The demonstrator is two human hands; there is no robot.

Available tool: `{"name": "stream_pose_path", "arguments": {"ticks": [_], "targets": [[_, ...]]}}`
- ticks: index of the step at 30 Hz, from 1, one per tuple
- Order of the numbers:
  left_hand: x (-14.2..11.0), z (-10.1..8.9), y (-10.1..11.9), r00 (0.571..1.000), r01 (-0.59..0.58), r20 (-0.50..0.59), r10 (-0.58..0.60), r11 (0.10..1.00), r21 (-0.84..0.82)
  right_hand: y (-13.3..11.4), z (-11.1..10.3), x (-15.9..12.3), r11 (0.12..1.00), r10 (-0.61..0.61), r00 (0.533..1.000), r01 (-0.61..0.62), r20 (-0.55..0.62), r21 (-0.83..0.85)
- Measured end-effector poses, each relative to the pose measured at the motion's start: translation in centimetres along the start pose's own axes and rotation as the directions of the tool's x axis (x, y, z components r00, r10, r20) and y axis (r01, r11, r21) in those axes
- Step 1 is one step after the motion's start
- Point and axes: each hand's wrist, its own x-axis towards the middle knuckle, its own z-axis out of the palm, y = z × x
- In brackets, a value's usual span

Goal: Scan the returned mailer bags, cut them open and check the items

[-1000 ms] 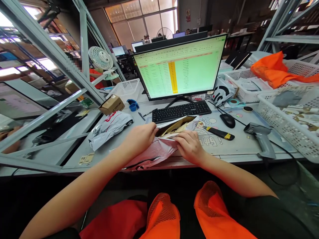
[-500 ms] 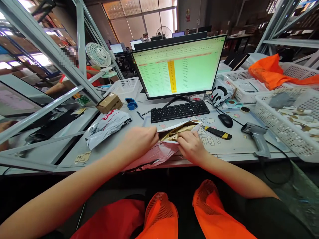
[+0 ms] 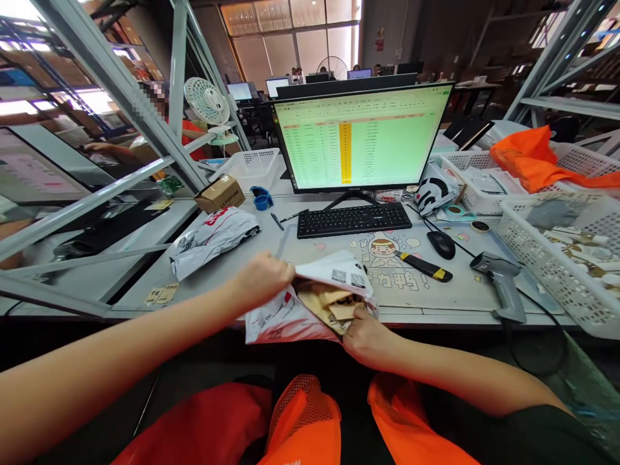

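A white plastic mailer bag (image 3: 281, 323) with red print and black codes lies at the desk's front edge, its mouth wide apart. My left hand (image 3: 268, 278) is closed on the left side of the bag's mouth. At the near right of the opening, my right hand (image 3: 365, 339) is closed with its fingertips at a yellowish-tan package (image 3: 334, 300) inside the bag. Black lettering shows on that package. Whether the right fingers pinch the package, the bag's rim or both is hard to see.
A black keyboard (image 3: 353, 220) and monitor (image 3: 363, 139) stand behind the bag. To the right are a utility knife (image 3: 426, 266), a mouse (image 3: 441, 245), a barcode scanner (image 3: 501, 284) and a white basket (image 3: 557, 265). Leftward lie another mailer bag (image 3: 213, 239) and a small carton (image 3: 220, 194).
The bag's mouth has tipped toward me and widened, showing more of the tan package. My right hand has moved down and nearer, while my left hand has shifted slightly left.
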Motion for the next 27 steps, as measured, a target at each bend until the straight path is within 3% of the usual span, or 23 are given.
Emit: {"name": "stream_pose_path", "arguments": {"ticks": [2,4,7,10,13,16,21,23,25,27], "targets": [[-0.1,0.2,-2.7,0.987,0.161,-0.011,-0.162,0.986,-0.033,1.0,-0.1,-1.4,0.999,0.035,0.999,-0.034,0.011,-0.007],[0.2,0.2,-3.8,0.954,0.297,-0.020,-0.299,0.952,-0.067,2.0,-0.9,-2.2,0.998,0.057,0.998,-0.057,0.011,0.013],[1.0,0.5,-1.6,0.919,0.384,-0.007,-0.395,0.896,-0.222,2.8,-2.4,-2.0,0.987,0.136,0.988,-0.129,-0.068,0.095],[1.5,1.4,2.0,0.912,0.343,-0.033,-0.408,0.804,-0.485,3.0,-3.4,-1.1,0.979,0.174,0.968,-0.149,-0.182,0.142],[1.4,2.8,4.0,0.909,0.278,-0.070,-0.410,0.723,-0.632,3.5,-3.4,-0.2,0.974,0.162,0.986,-0.151,-0.048,0.171],[0.8,4.3,4.5,0.901,0.292,-0.014,-0.434,0.627,-0.722,4.0,-2.4,0.4,0.959,0.182,0.978,-0.200,0.105,0.200],[-2.8,7.8,4.6,0.932,0.285,0.083,-0.354,0.570,-0.770,4.4,0.6,1.2,0.975,0.156,0.988,-0.157,0.022,0.157],[-5.2,9.9,4.7,0.882,0.426,0.209,-0.423,0.523,-0.738,4.7,1.6,1.8,0.982,0.117,0.993,-0.110,-0.033,0.151],[-7.5,12.1,5.0,0.780,0.577,0.339,-0.525,0.397,-0.714,5.5,2.3,2.9,0.980,0.119,0.988,-0.102,-0.095,0.170],[-9.1,13.8,5.9,0.684,0.644,0.405,-0.607,0.242,-0.726,6.4,2.4,4.3,0.963,0.201,0.964,-0.162,-0.173,0.214]]}}
